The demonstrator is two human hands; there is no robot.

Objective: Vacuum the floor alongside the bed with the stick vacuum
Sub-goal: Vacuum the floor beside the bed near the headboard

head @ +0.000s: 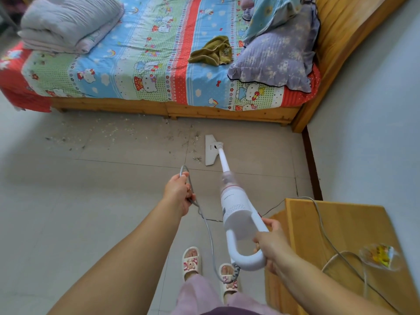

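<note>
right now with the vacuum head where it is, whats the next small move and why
Probably push the floor head left along the bed frame: the debris lies just left of it. The right hand grips the handle, and the left hand holds the cord clear.

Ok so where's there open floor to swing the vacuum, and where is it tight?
Open tiles stretch left of the left hand, between the debris by the bed frame and the slippers. Tighter on the right: the vacuum head works a strip between bed frame, wall and wooden cabinet, with the cord looping near the feet.
</note>
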